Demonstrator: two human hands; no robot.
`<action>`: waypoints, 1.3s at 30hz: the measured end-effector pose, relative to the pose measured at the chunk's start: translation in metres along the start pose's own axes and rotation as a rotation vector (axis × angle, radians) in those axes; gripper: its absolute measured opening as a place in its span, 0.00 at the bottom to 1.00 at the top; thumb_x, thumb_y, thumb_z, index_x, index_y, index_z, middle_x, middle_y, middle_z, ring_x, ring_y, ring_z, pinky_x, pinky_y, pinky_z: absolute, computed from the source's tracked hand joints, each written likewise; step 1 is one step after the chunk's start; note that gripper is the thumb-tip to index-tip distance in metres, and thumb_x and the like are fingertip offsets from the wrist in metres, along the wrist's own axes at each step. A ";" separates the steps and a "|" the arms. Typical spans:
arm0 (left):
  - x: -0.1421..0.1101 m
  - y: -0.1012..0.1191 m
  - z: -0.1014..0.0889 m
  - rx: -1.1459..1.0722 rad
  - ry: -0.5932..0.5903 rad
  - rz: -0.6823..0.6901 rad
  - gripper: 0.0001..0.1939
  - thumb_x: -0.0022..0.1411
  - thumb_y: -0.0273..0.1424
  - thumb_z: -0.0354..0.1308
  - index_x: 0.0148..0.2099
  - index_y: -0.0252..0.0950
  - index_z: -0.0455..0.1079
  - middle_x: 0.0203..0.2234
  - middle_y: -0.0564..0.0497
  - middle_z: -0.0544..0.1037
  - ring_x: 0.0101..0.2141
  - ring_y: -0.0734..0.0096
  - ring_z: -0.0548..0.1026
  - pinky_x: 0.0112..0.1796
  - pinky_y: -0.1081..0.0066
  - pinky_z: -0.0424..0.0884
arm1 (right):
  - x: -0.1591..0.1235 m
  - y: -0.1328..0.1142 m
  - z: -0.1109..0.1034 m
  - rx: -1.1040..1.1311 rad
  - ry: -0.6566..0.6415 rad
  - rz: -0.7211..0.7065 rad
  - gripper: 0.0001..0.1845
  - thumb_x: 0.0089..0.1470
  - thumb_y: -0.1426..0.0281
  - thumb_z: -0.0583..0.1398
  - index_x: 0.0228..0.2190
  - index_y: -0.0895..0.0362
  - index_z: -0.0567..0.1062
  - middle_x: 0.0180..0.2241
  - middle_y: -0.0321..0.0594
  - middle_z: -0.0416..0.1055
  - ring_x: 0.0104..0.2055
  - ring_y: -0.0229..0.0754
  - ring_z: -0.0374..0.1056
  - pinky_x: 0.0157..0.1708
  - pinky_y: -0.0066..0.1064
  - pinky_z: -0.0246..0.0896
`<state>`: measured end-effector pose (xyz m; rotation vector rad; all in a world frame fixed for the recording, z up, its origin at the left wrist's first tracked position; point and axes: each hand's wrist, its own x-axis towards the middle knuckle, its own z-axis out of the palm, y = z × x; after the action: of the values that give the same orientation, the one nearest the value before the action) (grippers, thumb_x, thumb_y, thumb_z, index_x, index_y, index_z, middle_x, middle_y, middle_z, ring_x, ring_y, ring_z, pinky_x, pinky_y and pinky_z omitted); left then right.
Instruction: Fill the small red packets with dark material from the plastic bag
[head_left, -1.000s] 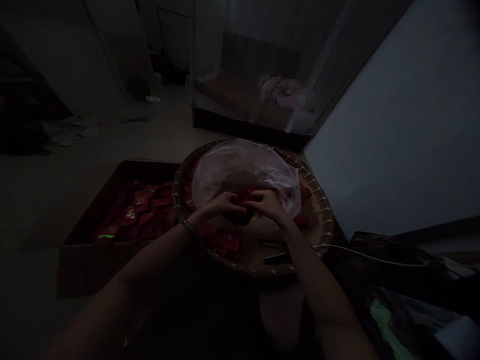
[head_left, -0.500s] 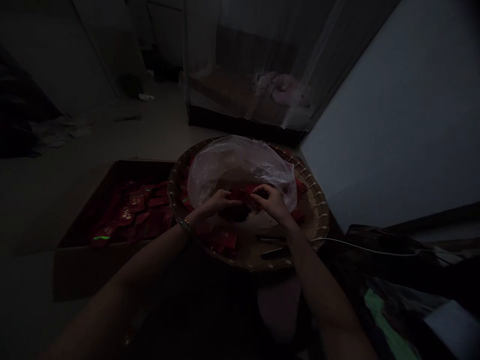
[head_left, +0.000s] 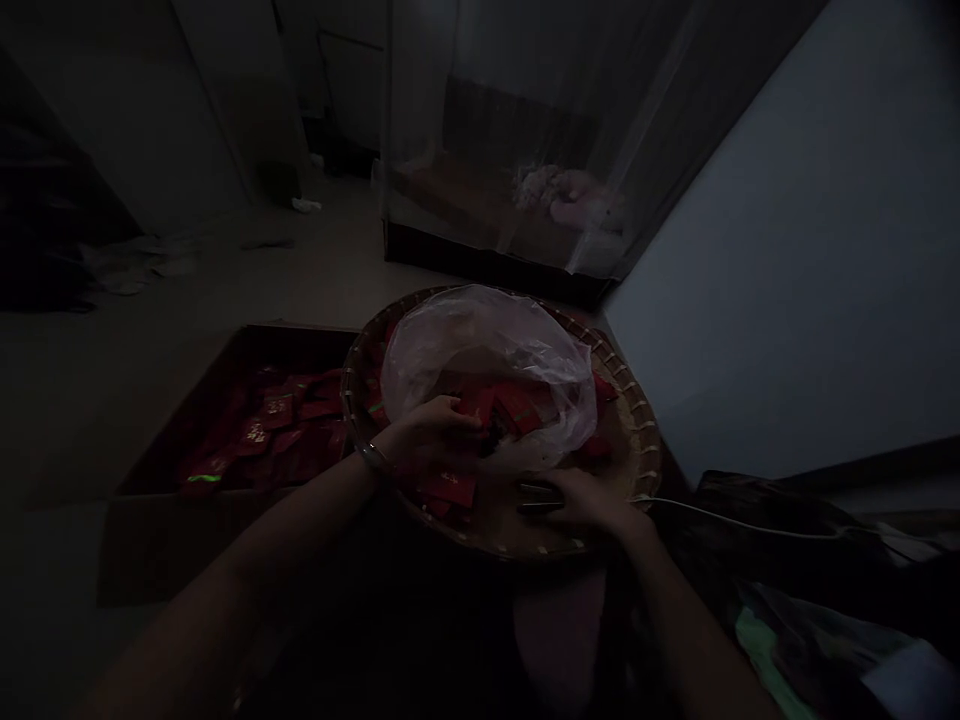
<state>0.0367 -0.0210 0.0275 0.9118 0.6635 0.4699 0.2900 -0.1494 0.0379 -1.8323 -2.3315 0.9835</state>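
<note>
The room is very dark. A round woven basket [head_left: 637, 425] sits on the floor in front of me, holding a clear plastic bag [head_left: 487, 350] and red packets [head_left: 517, 405]. My left hand [head_left: 435, 435], a bangle at its wrist, is closed on a red packet at the bag's mouth. My right hand [head_left: 577, 497] rests low in the basket on a thin dark tool [head_left: 536, 492], fingers curled over it. More red packets [head_left: 450, 487] lie loose in the basket near my left hand.
A cardboard box [head_left: 161, 470] of red packets stands left of the basket. A netted bed frame [head_left: 517, 215] lies beyond, and a pale wall [head_left: 787, 300] to the right. A white cable [head_left: 750, 520] and dark cloth [head_left: 810, 560] lie at right.
My right hand left the red packet at the bag and dropped down onto the dark tool near the basket's front rim. My left hand stays at the bag's mouth.
</note>
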 end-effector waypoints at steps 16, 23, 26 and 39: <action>0.016 -0.013 0.037 0.529 -0.085 0.083 0.12 0.44 0.31 0.67 0.31 0.28 0.75 0.21 0.51 0.74 0.21 0.76 0.68 0.24 0.75 0.62 | 0.035 -0.027 -0.053 0.278 0.346 0.009 0.25 0.48 0.60 0.62 0.48 0.58 0.75 0.38 0.43 0.77 0.35 0.45 0.72 0.33 0.32 0.67; 0.009 -0.011 0.034 0.556 -0.099 0.041 0.11 0.45 0.33 0.66 0.30 0.29 0.75 0.18 0.53 0.72 0.19 0.77 0.67 0.22 0.76 0.62 | 0.042 -0.026 -0.053 0.451 0.348 0.054 0.22 0.48 0.63 0.63 0.44 0.61 0.77 0.30 0.43 0.76 0.24 0.38 0.68 0.23 0.27 0.63; 0.007 -0.010 0.028 0.572 -0.097 0.007 0.13 0.46 0.35 0.66 0.31 0.30 0.75 0.18 0.54 0.72 0.18 0.78 0.66 0.20 0.77 0.60 | 0.040 -0.027 -0.054 0.529 0.304 0.087 0.27 0.48 0.62 0.63 0.48 0.61 0.74 0.28 0.41 0.75 0.24 0.36 0.67 0.23 0.26 0.62; 0.002 -0.004 0.029 0.491 -0.052 -0.050 0.12 0.43 0.32 0.67 0.29 0.30 0.73 0.17 0.54 0.71 0.17 0.77 0.67 0.20 0.76 0.62 | 0.049 -0.032 -0.049 0.486 0.343 0.017 0.23 0.46 0.61 0.63 0.43 0.61 0.76 0.32 0.42 0.76 0.25 0.37 0.68 0.24 0.27 0.63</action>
<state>0.0588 -0.0385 0.0365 1.3618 0.7672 0.2378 0.2653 -0.0869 0.0753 -1.6637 -1.7003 1.0249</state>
